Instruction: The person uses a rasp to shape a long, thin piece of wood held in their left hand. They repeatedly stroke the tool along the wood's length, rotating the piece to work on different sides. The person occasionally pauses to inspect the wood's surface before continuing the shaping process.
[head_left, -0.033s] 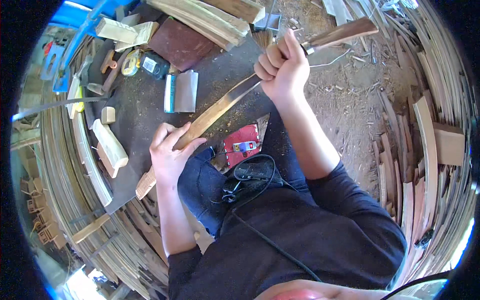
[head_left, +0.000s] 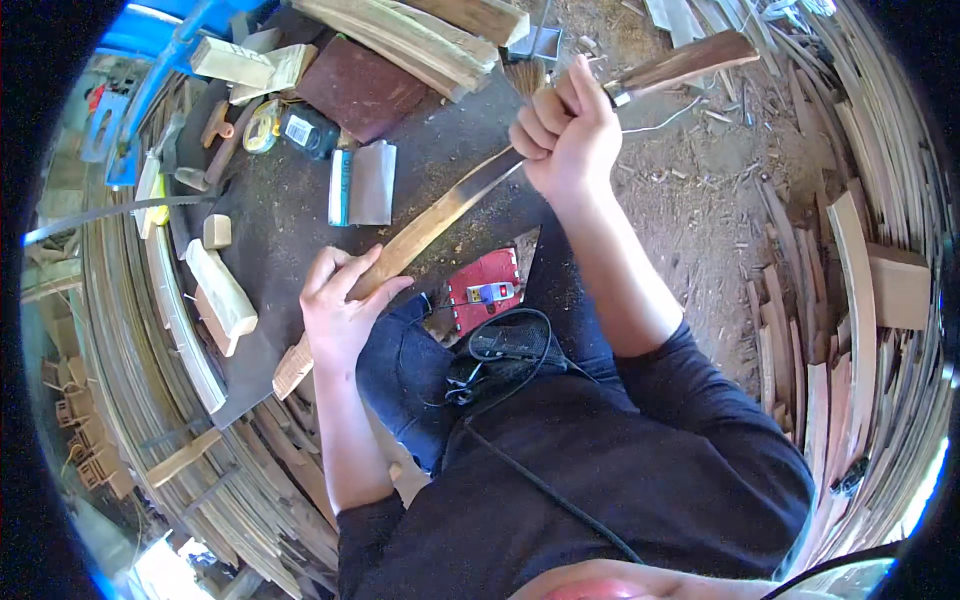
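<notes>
Both hands hold one long, slightly curved wooden piece (head_left: 430, 228) slantwise across the bench. My left hand (head_left: 343, 300) is wrapped round its pale lower part, and a pale end sticks out below that wrist. My right hand (head_left: 568, 130) closes round the upper part, beside a blackened stretch, with the thumb pointing up. Past the right fist extends a dark brown handle-like end (head_left: 690, 62), with a small shiny metal band at the fist. How the two parts join is hidden inside that hand.
On the dark bench (head_left: 280, 225) lie a blue-and-grey sheet roll (head_left: 362, 183), a dark bottle (head_left: 310, 132), yellow tape (head_left: 262, 128), a brown board (head_left: 362, 88) and wood blocks. A red pad (head_left: 485, 290) with a corded device lies near my lap. Stacked wood strips (head_left: 850, 330) line both sides.
</notes>
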